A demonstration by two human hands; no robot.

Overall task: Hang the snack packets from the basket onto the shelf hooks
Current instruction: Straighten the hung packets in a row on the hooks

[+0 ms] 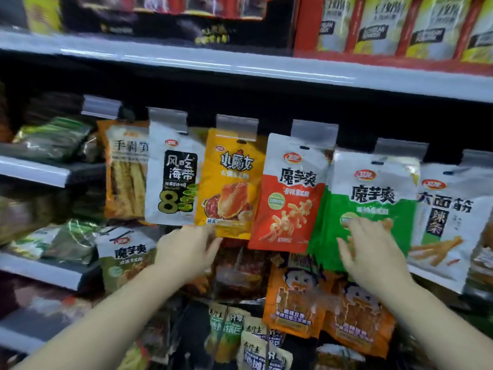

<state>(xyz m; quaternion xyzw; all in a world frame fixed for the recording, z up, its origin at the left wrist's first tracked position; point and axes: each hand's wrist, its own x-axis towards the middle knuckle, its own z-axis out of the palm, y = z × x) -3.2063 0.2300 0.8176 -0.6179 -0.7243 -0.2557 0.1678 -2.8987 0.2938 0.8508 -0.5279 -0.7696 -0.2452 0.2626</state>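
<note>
Two bare forearms came up from the lower edge. Left hand (186, 249), fingers extended and loose, grasped nothing; fingertips lay at the bottom edge of the yellow packet (226, 182). Right hand (370, 252), fingers spread flat, rested against the lower part of the green packet (373, 198), at three o'clock from the red packet (288, 193). All three hung from shelf hooks in one row. White seaweed packet (173, 177) at nine o'clock of the yellow. Basket not seen.
</note>
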